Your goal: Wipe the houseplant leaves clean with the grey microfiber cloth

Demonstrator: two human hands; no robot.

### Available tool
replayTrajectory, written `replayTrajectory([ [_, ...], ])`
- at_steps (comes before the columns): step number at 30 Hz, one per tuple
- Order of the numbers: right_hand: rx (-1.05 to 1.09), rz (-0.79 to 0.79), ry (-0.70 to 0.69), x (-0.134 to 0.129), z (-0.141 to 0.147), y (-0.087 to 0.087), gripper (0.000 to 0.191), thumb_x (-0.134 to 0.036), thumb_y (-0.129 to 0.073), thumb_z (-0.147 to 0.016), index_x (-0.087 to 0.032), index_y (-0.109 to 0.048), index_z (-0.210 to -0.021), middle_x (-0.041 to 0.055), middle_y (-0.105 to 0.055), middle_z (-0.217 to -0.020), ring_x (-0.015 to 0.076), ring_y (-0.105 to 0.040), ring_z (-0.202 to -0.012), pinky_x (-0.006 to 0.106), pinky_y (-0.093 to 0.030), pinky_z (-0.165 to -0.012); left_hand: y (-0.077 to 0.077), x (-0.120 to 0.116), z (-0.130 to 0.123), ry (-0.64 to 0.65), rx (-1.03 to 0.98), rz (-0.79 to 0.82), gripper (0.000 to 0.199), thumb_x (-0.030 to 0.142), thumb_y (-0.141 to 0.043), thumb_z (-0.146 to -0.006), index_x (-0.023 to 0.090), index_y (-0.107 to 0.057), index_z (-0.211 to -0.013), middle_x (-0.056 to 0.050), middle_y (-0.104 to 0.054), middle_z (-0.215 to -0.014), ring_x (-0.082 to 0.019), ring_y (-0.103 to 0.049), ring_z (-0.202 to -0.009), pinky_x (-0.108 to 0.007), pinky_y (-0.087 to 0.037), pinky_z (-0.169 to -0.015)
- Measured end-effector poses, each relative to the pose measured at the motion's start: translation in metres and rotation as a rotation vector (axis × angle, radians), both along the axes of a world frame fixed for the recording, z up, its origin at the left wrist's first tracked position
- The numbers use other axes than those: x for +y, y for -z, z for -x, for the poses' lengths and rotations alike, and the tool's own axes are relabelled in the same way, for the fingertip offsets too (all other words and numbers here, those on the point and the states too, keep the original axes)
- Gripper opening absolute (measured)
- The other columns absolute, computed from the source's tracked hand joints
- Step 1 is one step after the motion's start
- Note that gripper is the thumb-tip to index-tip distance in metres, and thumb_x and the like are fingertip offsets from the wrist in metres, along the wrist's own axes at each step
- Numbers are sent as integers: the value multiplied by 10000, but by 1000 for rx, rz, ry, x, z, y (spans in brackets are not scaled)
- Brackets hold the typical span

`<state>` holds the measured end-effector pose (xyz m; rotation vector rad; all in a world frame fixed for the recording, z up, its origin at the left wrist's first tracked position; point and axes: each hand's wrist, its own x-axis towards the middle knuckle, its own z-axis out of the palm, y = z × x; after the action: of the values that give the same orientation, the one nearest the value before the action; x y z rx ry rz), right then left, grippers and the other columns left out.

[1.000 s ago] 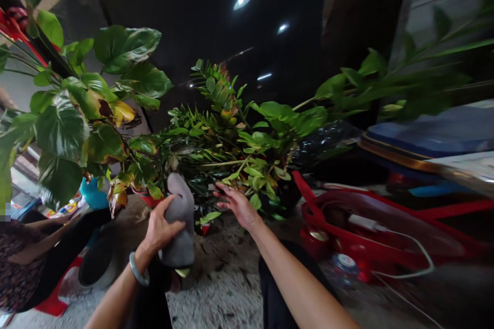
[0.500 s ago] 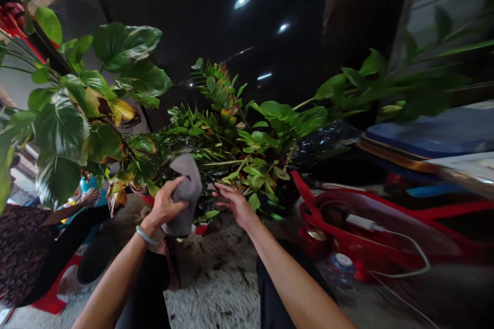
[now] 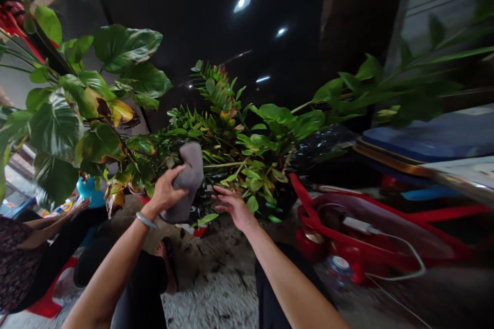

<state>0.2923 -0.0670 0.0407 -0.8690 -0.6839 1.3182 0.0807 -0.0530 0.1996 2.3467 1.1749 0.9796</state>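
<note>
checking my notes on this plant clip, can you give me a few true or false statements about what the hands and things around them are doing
1. The left hand grips a grey cloth. True.
2. The right hand holds scissors. False: it holds nothing, its open fingers reaching in under the green plant.
3. A bracelet sits on the left wrist. True.
4. The red tub lies to the left of the hands. False: it lies to their right.
5. The cloth is spread flat on the floor. False: it is raised against the leaves.
</note>
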Motion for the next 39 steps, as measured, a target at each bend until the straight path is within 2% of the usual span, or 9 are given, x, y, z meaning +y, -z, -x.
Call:
replayTrajectory([
  [4,-42,28,-7,2,-6,8,280,-314,-710,-579,-240,-772,-842,61,-797,-857,310,-728,-911,374,-547,-665,-2,-30,14,124,123,108,661,145,-753,-646,252,-679,-1293,-52,-724,-1240,-285,-658,-1143,-409,-493,-1045],
  [10,-32,19,11,3,-1,6,386,-321,-761,-589,-265,-789,-969,89,-794,-1080,343,-712,-1057,382,-541,-695,-39,-8,11,-96,-118,-179,672,172,-743,-686,238,-634,-1346,-53,-660,-1355,-283,-584,-1273,-407,-413,-1135],
  [13,-43,28,1,2,3,6,394,-311,-754,-581,-275,-796,-971,76,-791,-1101,331,-712,-1061,359,-546,-666,-23,2,8,-83,-33,-138,668,143,-724,-664,225,-649,-1323,-65,-677,-1307,-278,-614,-1222,-406,-443,-1100],
  [17,-130,76,-19,4,0,14,388,-291,-729,-559,-263,-794,-941,57,-804,-906,304,-733,-903,341,-542,-591,5,-24,20,120,217,119,651,123,-720,-633,248,-693,-1272,-52,-727,-1210,-274,-671,-1104,-393,-504,-1020],
  [21,-166,75,-8,8,-1,22,415,-303,-748,-547,-267,-786,-959,51,-798,-941,280,-725,-842,332,-526,-577,-10,-38,31,69,50,25,625,131,-709,-678,248,-674,-1291,-55,-704,-1263,-281,-641,-1178,-409,-479,-1068],
  [26,-113,64,52,9,8,16,433,-301,-783,-529,-265,-786,-961,76,-796,-1016,292,-723,-910,324,-512,-590,-25,-14,22,-76,-124,-246,603,167,-716,-711,235,-646,-1306,-65,-663,-1300,-286,-600,-1238,-456,-441,-1121],
  [33,-173,76,-5,4,2,11,420,-232,-753,-535,-230,-790,-953,57,-803,-1007,247,-732,-825,291,-536,-566,21,-49,49,208,210,-62,624,63,-635,-684,213,-668,-1289,-101,-697,-1232,-265,-676,-1104,-394,-548,-966],
  [35,-173,78,-9,5,0,13,442,-234,-767,-538,-235,-787,-979,66,-794,-1068,243,-735,-835,282,-538,-560,15,-55,64,129,110,-163,577,94,-660,-705,218,-671,-1269,-95,-702,-1229,-272,-672,-1116,-417,-545,-981],
  [39,-154,97,52,7,2,14,415,-245,-767,-563,-243,-792,-977,83,-782,-1126,264,-741,-897,265,-522,-538,-19,-41,77,-263,-164,-369,592,220,-744,-734,203,-636,-1316,-102,-680,-1290,-302,-622,-1214,-468,-475,-1084],
])
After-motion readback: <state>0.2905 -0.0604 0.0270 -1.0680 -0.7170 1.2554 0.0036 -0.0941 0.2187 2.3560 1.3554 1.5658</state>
